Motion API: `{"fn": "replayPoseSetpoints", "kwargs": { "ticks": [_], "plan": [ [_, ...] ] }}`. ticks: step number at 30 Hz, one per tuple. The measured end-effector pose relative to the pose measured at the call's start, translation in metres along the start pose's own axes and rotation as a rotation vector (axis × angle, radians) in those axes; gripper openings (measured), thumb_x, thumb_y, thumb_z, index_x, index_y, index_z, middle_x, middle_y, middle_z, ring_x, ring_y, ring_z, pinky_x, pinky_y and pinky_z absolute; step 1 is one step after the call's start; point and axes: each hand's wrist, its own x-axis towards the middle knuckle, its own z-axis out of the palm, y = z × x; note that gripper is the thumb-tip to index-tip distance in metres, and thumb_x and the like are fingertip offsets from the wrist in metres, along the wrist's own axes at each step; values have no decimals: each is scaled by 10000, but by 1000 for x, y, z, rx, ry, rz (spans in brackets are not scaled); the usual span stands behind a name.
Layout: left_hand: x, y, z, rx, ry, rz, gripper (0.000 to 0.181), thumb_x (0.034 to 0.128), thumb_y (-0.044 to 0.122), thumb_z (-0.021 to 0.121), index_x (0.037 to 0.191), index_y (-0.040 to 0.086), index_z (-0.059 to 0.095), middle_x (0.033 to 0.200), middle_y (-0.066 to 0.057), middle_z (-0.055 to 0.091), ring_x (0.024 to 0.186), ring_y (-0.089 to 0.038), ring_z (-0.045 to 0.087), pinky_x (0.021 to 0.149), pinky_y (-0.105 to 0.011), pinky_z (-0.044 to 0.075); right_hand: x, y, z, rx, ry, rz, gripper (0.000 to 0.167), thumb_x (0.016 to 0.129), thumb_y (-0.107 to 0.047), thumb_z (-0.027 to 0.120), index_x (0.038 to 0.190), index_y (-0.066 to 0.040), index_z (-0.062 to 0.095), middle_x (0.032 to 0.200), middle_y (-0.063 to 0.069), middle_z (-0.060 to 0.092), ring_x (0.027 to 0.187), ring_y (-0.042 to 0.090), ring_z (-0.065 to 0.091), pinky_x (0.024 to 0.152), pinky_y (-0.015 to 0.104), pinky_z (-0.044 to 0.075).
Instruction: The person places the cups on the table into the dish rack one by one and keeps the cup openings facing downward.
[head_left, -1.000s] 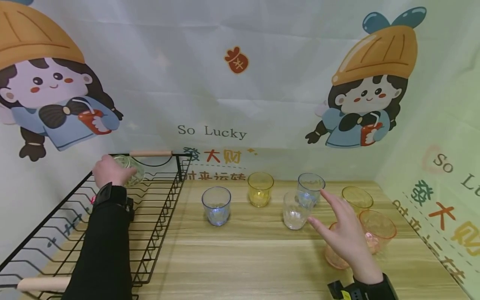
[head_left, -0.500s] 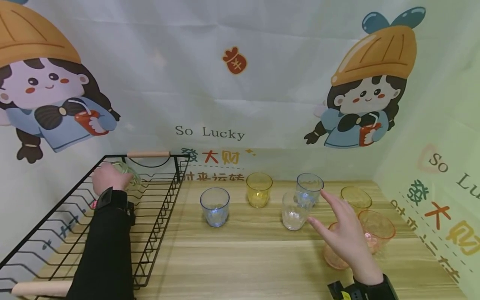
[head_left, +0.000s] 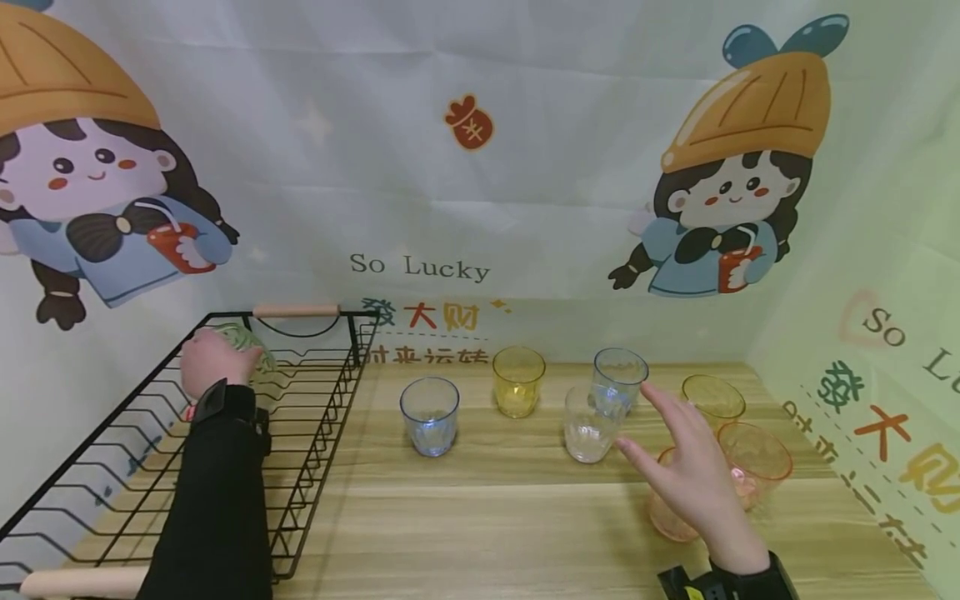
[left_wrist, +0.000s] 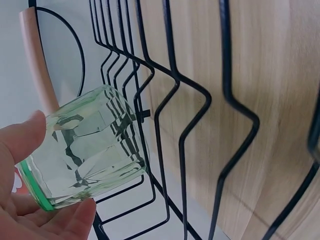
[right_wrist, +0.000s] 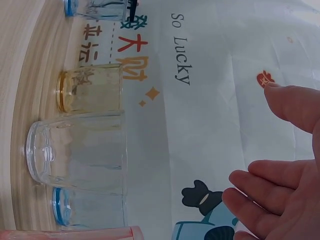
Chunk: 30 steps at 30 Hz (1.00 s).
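Observation:
My left hand (head_left: 217, 362) grips a pale green glass tumbler (left_wrist: 95, 145) at the far end of the black wire dish rack (head_left: 318, 437). In the left wrist view, thumb and fingers hold it by its green-rimmed end, and its base lies against the wires. The right hand (head_left: 693, 475) hovers with thumb and fingers spread, holding nothing. Closest to its fingertips are a clear tumbler (head_left: 588, 433) and a blue-rimmed tumbler (head_left: 621, 379). Behind that hand, partly hidden, stand a pink tumbler (head_left: 671, 512) and another with an orange-pink rim (head_left: 761, 462).
Another blue-rimmed tumbler (head_left: 430, 421) and a yellow tumbler (head_left: 517, 387) stand mid-table. A second yellow-rimmed tumbler (head_left: 712, 396) is at the back right. The rack has wooden handles (head_left: 296, 311) at both ends. A printed cloth (head_left: 562, 208) hangs behind the wooden table (head_left: 465, 533).
The left hand has moved down into the rack with the green tumbler, which has tilted and shows less in the head view. My right hand has stayed in place.

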Motion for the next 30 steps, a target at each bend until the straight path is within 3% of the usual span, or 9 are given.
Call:
{"fn": "replayPoseSetpoints", "kwargs": {
  "ticks": [6, 13, 20, 30],
  "plan": [
    [2, 1, 2, 1, 0, -6, 729, 973, 332, 622, 1417, -164, 325, 1351, -392, 403, 1202, -526, 446, 874, -618, 484, 1, 0, -1, -5, 1, -9, 679, 809, -140, 808, 1377, 64, 499, 1355, 278, 532, 1243, 480, 452, 997, 702, 347],
    [12, -9, 4, 11, -27, 27, 775, 969, 356, 590, 1418, -188, 268, 1358, -451, 317, 1253, -575, 351, 932, -648, 434, 1, 1, 1, 11, -15, -6, 678, 812, -123, 802, 1380, 76, 491, 1367, 284, 519, 1245, 492, 446, 1010, 713, 325],
    [17, -8, 3, 5, -20, 22, 776, 945, 358, 622, 1392, -192, 305, 1312, -423, 414, 1189, -555, 444, 863, -640, 483, 1, 0, 1, 18, -15, 10, 682, 820, -129, 797, 1395, 62, 483, 1372, 283, 517, 1247, 485, 443, 998, 706, 340],
    [9, -4, 0, 69, 13, -40, 665, 967, 280, 575, 1378, -180, 327, 1307, -401, 450, 1152, -533, 494, 826, -629, 507, 1, 1, 3, 17, -11, -9, 686, 813, -121, 801, 1389, 73, 483, 1367, 282, 520, 1237, 482, 454, 986, 706, 352]
  ]
}}
